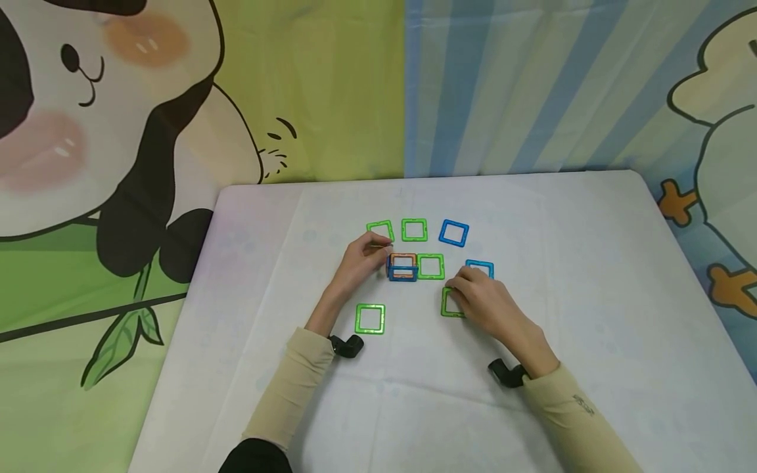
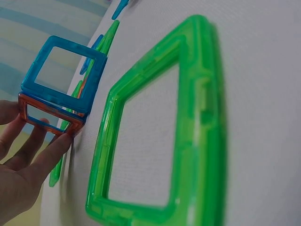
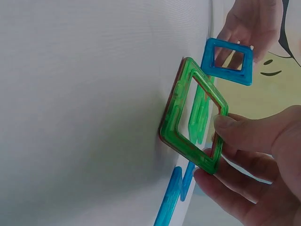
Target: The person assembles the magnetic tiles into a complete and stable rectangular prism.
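In the head view, a small upright structure of blue and orange square frames (image 1: 403, 278) stands mid-table, a green square frame (image 1: 442, 267) touching its right side. My left hand (image 1: 361, 259) is at its left; in the left wrist view the fingers of my left hand (image 2: 28, 174) grip its orange square (image 2: 47, 107), below a blue square (image 2: 29, 77). My right hand (image 1: 487, 305) holds a green square (image 1: 445, 303) to the right. In the right wrist view, my right hand (image 3: 268, 150) pinches this green square (image 3: 175, 110), tilted, with a reddish edge along its back.
Behind the structure lie two green squares (image 1: 426, 230) (image 1: 390, 228) and a blue square (image 1: 466, 234). Another blue square (image 1: 491, 269) lies just beyond my right hand. A green square (image 1: 382, 318) lies nearer the front, by my left wrist.
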Action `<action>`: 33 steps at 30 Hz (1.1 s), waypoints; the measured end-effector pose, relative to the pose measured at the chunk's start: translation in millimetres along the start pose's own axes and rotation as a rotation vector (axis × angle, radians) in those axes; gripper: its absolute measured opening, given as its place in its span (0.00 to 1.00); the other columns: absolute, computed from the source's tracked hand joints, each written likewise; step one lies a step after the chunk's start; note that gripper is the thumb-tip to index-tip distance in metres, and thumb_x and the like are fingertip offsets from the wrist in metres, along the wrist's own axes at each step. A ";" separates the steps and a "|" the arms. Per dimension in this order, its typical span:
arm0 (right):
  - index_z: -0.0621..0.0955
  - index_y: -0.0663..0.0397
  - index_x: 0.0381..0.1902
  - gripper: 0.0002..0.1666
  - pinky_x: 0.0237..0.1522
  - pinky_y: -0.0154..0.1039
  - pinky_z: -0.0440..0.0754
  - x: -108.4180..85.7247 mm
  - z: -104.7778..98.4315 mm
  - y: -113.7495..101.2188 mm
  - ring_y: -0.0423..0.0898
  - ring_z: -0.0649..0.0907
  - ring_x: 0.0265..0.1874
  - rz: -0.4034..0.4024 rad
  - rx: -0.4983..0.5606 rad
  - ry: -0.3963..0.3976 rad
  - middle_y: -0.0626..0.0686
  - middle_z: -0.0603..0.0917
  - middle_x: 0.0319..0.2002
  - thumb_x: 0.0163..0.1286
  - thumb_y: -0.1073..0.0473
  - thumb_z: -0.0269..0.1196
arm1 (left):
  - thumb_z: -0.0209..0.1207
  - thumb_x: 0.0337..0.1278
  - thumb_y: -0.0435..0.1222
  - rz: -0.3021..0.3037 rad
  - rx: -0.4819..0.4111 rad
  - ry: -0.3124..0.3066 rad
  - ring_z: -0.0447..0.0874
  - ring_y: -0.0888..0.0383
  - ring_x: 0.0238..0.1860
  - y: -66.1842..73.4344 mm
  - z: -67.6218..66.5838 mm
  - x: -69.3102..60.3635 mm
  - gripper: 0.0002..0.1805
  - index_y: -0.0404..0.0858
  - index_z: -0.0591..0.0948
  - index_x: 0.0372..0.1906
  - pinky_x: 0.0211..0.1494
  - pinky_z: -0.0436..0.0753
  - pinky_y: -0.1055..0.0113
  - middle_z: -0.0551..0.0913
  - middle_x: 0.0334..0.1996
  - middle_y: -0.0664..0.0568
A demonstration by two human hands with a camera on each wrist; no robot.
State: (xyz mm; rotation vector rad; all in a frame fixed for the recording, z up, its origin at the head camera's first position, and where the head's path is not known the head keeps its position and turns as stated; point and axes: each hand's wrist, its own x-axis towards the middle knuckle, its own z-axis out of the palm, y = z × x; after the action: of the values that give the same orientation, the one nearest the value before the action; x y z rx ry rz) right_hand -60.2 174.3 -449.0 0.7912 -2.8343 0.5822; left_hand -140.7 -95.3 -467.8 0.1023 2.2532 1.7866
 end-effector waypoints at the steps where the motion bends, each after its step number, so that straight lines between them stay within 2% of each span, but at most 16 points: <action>1: 0.89 0.61 0.42 0.08 0.32 0.42 0.84 1.7 -0.3 -0.4 0.48 0.82 0.35 -0.003 -0.001 0.004 0.55 0.84 0.36 0.64 0.68 0.72 | 0.61 0.71 0.39 0.000 0.002 0.000 0.83 0.51 0.59 0.1 0.0 -0.1 0.14 0.40 0.82 0.57 0.54 0.84 0.62 0.82 0.58 0.47; 14: 0.88 0.61 0.43 0.09 0.36 0.42 0.85 21.6 -0.9 -6.8 0.48 0.83 0.36 -0.002 -0.004 0.007 0.55 0.86 0.38 0.64 0.67 0.73 | 0.61 0.71 0.39 0.001 0.008 0.001 0.83 0.51 0.59 0.2 0.6 0.2 0.14 0.40 0.82 0.57 0.54 0.83 0.63 0.82 0.58 0.48; 28: 0.89 0.60 0.43 0.09 0.34 0.42 0.86 36.1 -0.9 -11.0 0.49 0.83 0.36 -0.024 -0.021 0.018 0.55 0.84 0.36 0.65 0.66 0.73 | 0.61 0.72 0.39 -0.007 0.001 0.003 0.84 0.51 0.57 -1.0 0.2 -0.2 0.14 0.40 0.82 0.57 0.55 0.84 0.61 0.82 0.57 0.48; 33: 0.89 0.60 0.42 0.08 0.35 0.43 0.86 40.5 0.0 -10.6 0.50 0.85 0.37 -0.046 -0.034 0.041 0.55 0.86 0.36 0.65 0.65 0.73 | 0.61 0.71 0.38 0.004 -0.007 -0.003 0.83 0.50 0.59 -0.9 -0.1 0.0 0.16 0.38 0.82 0.58 0.57 0.83 0.59 0.82 0.58 0.47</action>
State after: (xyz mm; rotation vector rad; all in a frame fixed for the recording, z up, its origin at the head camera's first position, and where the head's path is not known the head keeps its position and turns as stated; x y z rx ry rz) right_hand -89.1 147.0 -436.1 0.8259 -2.7735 0.5359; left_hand -140.7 -95.6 -468.6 0.1076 2.2462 1.7946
